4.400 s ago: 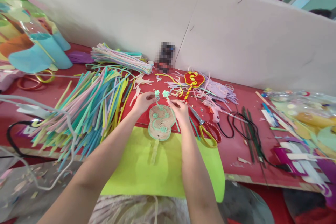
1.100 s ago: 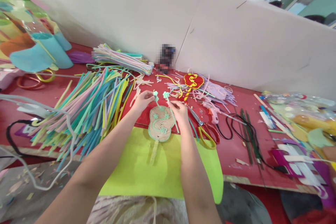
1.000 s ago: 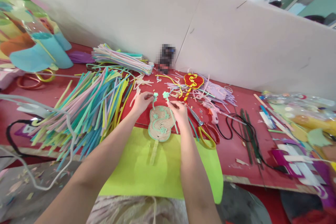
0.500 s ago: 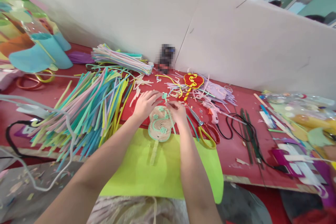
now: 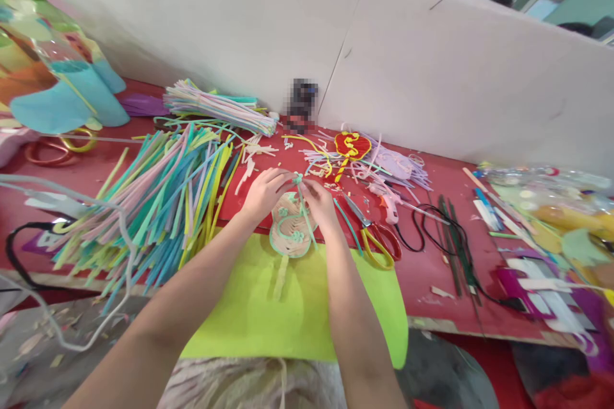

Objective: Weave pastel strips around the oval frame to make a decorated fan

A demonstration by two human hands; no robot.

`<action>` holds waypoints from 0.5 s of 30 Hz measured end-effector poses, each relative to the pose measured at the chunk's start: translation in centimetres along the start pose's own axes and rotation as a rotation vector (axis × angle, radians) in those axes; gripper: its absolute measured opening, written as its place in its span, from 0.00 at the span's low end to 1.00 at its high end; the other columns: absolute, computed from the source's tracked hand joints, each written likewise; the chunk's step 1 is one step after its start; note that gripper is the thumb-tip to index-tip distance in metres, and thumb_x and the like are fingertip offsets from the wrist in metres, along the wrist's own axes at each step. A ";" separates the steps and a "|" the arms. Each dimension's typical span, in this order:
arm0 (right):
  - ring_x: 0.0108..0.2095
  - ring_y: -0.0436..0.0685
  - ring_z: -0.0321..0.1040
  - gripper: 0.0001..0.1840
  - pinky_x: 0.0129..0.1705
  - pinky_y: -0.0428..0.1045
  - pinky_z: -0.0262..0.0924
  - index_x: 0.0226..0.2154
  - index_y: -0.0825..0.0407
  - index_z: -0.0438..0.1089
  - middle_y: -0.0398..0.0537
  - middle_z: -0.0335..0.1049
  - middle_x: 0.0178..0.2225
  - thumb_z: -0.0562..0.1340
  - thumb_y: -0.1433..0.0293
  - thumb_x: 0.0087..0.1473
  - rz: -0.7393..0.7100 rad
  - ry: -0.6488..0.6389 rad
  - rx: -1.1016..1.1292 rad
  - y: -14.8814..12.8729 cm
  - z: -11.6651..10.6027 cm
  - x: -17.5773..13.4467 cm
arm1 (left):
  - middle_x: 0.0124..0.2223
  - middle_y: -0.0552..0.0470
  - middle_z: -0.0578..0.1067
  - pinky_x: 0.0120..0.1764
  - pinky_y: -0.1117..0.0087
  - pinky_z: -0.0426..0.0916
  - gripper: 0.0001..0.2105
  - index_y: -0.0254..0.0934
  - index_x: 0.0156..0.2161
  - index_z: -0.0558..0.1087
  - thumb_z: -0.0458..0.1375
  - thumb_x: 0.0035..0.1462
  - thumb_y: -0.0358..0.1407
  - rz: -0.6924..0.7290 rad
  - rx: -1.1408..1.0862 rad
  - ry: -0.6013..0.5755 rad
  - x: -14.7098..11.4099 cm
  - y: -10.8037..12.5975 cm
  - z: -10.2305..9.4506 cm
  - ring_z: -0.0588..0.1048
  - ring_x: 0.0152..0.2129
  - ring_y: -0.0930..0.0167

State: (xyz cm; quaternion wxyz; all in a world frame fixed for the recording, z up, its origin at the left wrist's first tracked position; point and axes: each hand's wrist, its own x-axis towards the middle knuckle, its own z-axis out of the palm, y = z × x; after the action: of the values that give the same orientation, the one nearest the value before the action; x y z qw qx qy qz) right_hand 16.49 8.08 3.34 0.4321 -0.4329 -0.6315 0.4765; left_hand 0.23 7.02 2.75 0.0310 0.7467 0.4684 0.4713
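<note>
Both hands meet above a beige, fan-shaped piece (image 5: 288,230) edged in mint green, which lies on a lime-green sheet (image 5: 259,326). Small mint flowers and a curled stem decorate its face, and a pale handle (image 5: 281,278) points toward me. My left hand (image 5: 269,190) pinches one side of a mint-green pipe cleaner (image 5: 303,204) at its looped, flower-like end. From the other side my right hand (image 5: 317,199) grips the same pipe cleaner. Its loose tail hangs down across the fan's right side.
Bundled pipe cleaners (image 5: 153,198) cover the left of the red table (image 5: 417,294). To the right lie scissors (image 5: 377,243), a pink glue gun (image 5: 387,201) and its black cord. A red-and-yellow fan piece (image 5: 352,147) rests near the white wall (image 5: 230,19).
The looped end has shifted slightly left and down between my fingers. The pipe cleaner's tail has swung left, now crossing the fan. My right hand has moved a little left.
</note>
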 end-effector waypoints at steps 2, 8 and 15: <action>0.33 0.52 0.66 0.18 0.35 0.46 0.60 0.37 0.52 0.69 0.46 0.70 0.34 0.56 0.56 0.50 -0.006 0.016 -0.011 -0.2 -0.1 -0.1 | 0.41 0.49 0.75 0.45 0.66 0.65 0.11 0.40 0.44 0.71 0.53 0.56 0.36 0.048 -0.007 0.010 0.0 0.0 0.2 0.72 0.39 0.70; 0.25 0.49 0.60 0.16 0.29 0.45 0.57 0.30 0.52 0.67 0.41 0.63 0.24 0.55 0.56 0.51 -0.035 0.021 -0.016 -0.1 -0.2 -0.2 | 0.41 0.49 0.75 0.44 0.66 0.66 0.11 0.39 0.45 0.70 0.53 0.56 0.35 0.116 0.010 0.004 0.1 0.2 0.3 0.72 0.39 0.71; 0.24 0.49 0.60 0.16 0.28 0.45 0.56 0.30 0.53 0.68 0.42 0.65 0.25 0.57 0.56 0.50 -0.042 0.018 0.005 0.2 -0.3 0.0 | 0.40 0.49 0.75 0.44 0.67 0.66 0.11 0.38 0.44 0.70 0.54 0.55 0.34 0.095 -0.008 0.016 0.0 0.4 0.1 0.72 0.39 0.71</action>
State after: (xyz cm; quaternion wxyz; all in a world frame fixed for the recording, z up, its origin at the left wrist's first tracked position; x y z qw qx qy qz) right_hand 16.82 8.21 3.19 0.4487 -0.4229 -0.6353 0.4650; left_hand 0.59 6.82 2.92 0.0081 0.7641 0.4309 0.4801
